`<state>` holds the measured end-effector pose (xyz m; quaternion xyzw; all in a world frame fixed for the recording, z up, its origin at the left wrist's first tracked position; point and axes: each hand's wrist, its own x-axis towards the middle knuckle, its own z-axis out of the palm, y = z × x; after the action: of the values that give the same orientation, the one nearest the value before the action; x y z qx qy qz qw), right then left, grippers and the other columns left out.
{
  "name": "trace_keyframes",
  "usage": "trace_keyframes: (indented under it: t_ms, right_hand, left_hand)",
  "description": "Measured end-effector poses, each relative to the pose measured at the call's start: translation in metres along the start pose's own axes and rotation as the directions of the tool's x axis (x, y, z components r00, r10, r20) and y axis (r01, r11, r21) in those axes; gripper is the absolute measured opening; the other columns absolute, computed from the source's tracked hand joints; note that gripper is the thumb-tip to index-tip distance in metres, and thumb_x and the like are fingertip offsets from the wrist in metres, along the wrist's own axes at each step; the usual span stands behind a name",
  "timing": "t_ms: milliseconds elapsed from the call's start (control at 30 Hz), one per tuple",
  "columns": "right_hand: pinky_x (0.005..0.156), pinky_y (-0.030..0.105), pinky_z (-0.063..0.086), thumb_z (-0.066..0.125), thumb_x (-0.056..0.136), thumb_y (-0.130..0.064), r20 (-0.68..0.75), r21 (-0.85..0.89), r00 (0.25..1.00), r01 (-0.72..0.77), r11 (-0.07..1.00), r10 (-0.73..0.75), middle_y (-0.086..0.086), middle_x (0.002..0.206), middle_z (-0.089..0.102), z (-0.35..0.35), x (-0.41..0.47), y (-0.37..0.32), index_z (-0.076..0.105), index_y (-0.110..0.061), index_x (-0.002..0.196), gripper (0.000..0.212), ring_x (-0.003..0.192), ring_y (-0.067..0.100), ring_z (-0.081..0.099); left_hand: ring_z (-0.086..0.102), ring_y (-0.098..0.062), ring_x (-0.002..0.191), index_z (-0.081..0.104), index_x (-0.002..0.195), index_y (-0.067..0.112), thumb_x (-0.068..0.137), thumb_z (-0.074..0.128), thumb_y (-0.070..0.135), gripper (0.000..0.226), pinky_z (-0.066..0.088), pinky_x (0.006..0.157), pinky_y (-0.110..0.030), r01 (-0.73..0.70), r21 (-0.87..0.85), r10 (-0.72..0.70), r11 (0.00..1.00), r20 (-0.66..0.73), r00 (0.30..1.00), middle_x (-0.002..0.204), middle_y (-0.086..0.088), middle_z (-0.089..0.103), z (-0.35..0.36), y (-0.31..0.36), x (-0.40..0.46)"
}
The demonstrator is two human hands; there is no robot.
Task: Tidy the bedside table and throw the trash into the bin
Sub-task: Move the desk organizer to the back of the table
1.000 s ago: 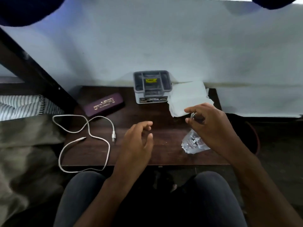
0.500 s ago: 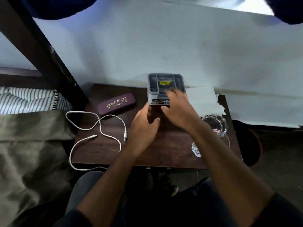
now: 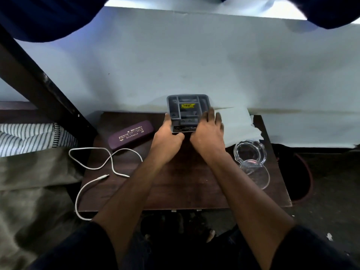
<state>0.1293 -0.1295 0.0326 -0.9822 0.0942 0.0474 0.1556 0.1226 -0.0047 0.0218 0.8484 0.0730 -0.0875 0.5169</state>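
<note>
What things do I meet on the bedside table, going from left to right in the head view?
white cable → purple glasses case → grey organiser tray, held by the left hand and right hand → white paper → glass ashtray

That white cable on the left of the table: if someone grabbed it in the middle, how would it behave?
The cable would likely go floppy: it lies in loose loops. It is thin, so probably light. One loop hangs off the table's front edge, so the ends would probably trail and might snag there.
</note>
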Motion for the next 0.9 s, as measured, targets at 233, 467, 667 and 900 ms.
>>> trace_keyframes:
  t_ms: [233,467,667,900]
  right_hand:
    - [0.121,0.047,0.028,0.054,0.087,-0.007,0.066,0.167,0.997,-0.055,0.984,0.045,0.017,0.162,0.012,-0.002,-0.007,0.004,0.023,0.002,0.152,0.072,0.147,0.036,0.02]
    - [0.122,0.048,0.027,0.058,0.089,-0.01,0.097,0.135,0.995,-0.048,0.99,0.035,0.014,0.166,0.005,-0.005,-0.008,0.005,0.017,-0.001,0.155,0.078,0.152,0.034,0.014]
    - [0.122,0.052,0.024,0.062,0.087,-0.015,0.174,0.01,0.984,-0.051,0.999,0.049,0.017,0.166,0.001,-0.009,0.002,0.005,0.012,-0.001,0.156,0.086,0.151,0.04,0.011]
    - [0.119,0.054,0.028,0.061,0.089,-0.015,0.262,-0.047,0.963,-0.045,0.998,0.056,0.011,0.164,0.011,-0.035,0.006,0.004,0.019,-0.004,0.155,0.079,0.149,0.039,0.017]
  left_hand:
    - [0.067,-0.003,0.098,0.039,0.114,0.054,0.071,0.054,0.026,0.053,0.051,0.087,-0.023,0.031,0.002,-0.031,1.0,0.056,0.998,0.088,0.032,0.064,-0.003,-0.01,0.004]
    - [0.05,0.03,0.064,0.031,0.122,0.056,0.073,0.052,0.028,0.06,0.035,0.053,0.001,0.015,0.029,-0.016,0.999,0.023,1.0,0.064,0.043,0.057,-0.002,-0.007,0.004]
    - [0.055,0.001,0.072,0.022,0.156,0.034,0.083,0.055,0.019,0.081,0.037,0.051,-0.004,0.017,0.116,-0.022,0.993,0.041,0.999,0.103,0.005,0.059,0.001,-0.009,0.012]
    - [0.063,-0.029,0.11,0.005,0.159,0.026,0.085,0.056,0.018,0.09,0.038,0.077,-0.02,0.028,0.168,-0.043,0.985,0.088,0.995,0.134,-0.016,0.062,-0.006,-0.002,-0.002]
